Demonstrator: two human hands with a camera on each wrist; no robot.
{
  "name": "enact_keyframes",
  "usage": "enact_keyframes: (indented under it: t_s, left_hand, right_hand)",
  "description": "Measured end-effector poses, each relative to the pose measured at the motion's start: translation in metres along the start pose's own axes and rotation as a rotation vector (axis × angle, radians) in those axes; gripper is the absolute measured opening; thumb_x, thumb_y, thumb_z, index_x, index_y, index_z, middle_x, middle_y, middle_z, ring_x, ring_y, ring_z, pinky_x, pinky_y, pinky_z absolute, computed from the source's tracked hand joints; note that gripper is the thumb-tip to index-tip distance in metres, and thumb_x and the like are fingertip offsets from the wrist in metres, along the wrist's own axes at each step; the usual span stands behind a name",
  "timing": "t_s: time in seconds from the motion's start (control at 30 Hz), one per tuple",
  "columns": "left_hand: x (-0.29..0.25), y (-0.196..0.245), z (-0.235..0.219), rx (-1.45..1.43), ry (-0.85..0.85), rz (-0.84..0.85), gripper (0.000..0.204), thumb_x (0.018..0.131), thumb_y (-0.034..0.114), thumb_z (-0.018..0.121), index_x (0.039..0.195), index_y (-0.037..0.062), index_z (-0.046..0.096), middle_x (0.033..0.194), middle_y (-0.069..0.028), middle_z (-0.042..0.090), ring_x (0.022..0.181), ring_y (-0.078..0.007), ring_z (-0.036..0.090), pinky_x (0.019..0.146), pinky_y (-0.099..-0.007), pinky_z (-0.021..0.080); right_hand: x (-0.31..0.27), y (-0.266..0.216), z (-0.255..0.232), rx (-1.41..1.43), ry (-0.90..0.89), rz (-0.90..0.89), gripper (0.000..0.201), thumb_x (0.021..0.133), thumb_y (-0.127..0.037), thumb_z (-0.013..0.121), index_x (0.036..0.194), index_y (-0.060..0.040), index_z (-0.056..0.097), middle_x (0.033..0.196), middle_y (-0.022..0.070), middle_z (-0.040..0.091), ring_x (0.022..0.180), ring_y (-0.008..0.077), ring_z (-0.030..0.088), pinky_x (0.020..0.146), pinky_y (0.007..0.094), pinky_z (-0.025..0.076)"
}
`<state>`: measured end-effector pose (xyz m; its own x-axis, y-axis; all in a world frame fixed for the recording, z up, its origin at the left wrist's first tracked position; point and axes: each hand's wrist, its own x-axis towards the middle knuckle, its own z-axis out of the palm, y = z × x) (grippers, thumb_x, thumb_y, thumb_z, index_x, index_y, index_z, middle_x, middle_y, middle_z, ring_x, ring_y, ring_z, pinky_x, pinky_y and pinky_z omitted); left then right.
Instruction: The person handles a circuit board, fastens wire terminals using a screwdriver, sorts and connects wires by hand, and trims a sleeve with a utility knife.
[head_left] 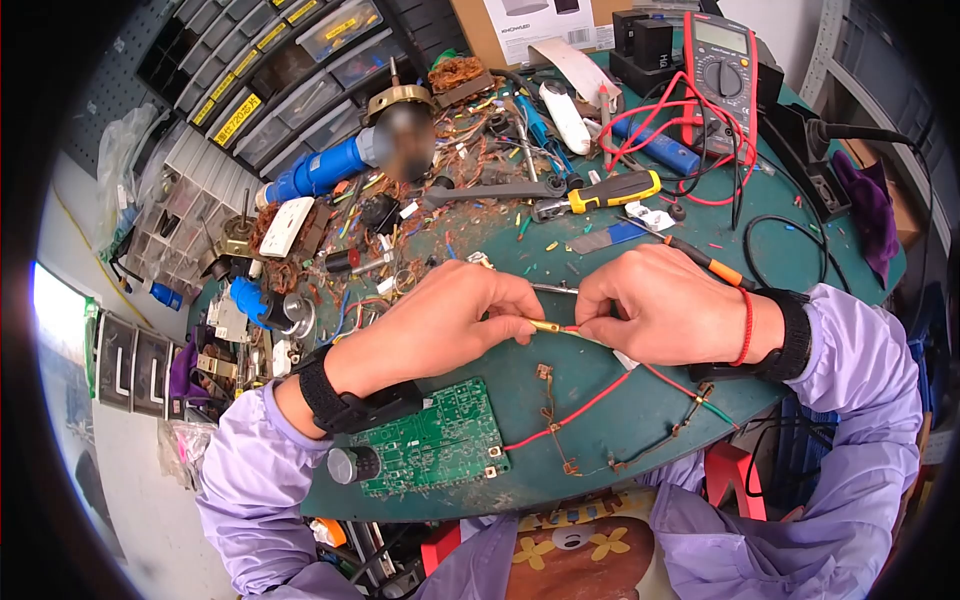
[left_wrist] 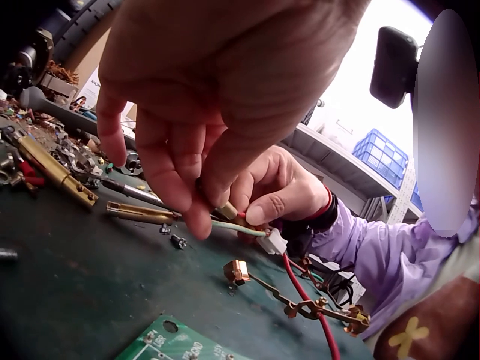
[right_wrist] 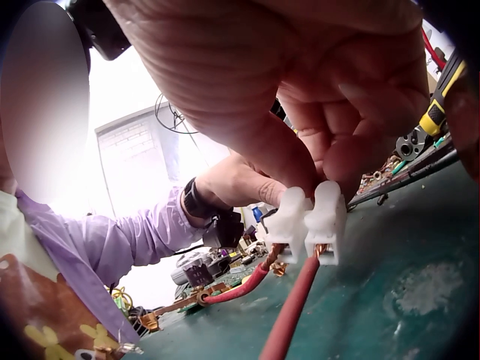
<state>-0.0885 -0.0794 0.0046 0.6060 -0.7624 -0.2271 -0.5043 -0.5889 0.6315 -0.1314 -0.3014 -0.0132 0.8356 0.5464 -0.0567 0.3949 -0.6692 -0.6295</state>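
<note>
My left hand pinches a small brass pin between thumb and fingertips. Facing it, the right hand pinches a short red wire that leads to the pin. Just under the right fingertips is a white two-way wire connector; two thicker wires with bare copper strands enter its near side. A green wire also runs from this connector, toward a second brass pin below the left fingers. Bent copper strips lie on the table, beside the thick red wire.
A green circuit board lies at the table's near edge. Farther back are a yellow-black screwdriver, a multimeter with red leads, and a blue plug among wire scraps. Drawer cabinets stand at the back left.
</note>
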Motion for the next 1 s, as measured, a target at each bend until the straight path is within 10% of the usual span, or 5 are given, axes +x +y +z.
enact_keyframes:
  t_s: [1.0]
  left_hand:
    - [-0.001, 0.002, 0.000, 0.071, 0.016, -0.001, 0.014, 0.085, 0.013, 0.066, 0.096, 0.0062, 0.068, 0.085, -0.0051, 0.069, 0.079, -0.0204, 0.062, 0.078, -0.0331, 0.045]
  right_hand:
    - [0.002, 0.008, 0.004, 0.009, -0.012, -0.025, 0.008, 0.081, -0.012, 0.066, 0.081, -0.0041, 0.066, 0.069, 0.0110, 0.064, 0.064, 0.0265, 0.063, 0.059, 0.0364, 0.046]
